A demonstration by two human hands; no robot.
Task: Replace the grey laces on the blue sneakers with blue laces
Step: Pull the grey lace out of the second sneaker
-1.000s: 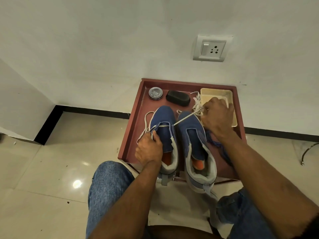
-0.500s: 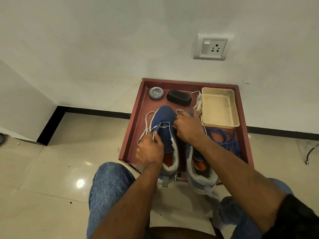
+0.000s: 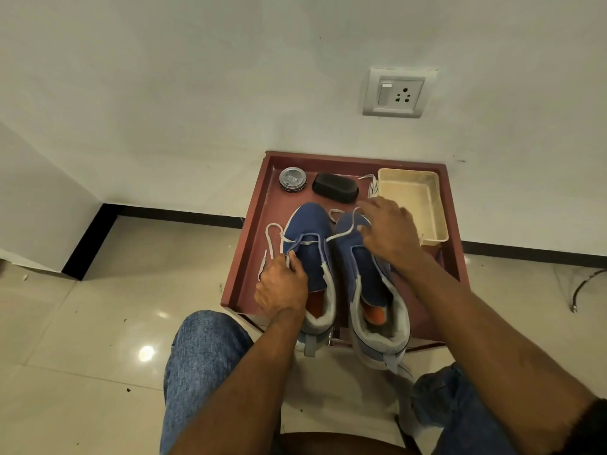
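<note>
Okay, your left hand (image 3: 281,287) clamps the side of the left sneaker (image 3: 308,247), so hold it down firmly. Your right hand (image 3: 389,233) pinches the grey lace (image 3: 345,234) over the right sneaker (image 3: 368,274); pull it sideways, low and steady, so it slides out of the last eyelets (nearly unthreaded, I'd judge). Both shoes sit in the red tray (image 3: 253,244). Blue laces aren't visible.

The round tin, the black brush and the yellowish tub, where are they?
round tin (image 3: 293,179), head view, middle of its lid.
black brush (image 3: 335,187), head view, its top.
yellowish tub (image 3: 414,198), head view, its bare floor.
</note>
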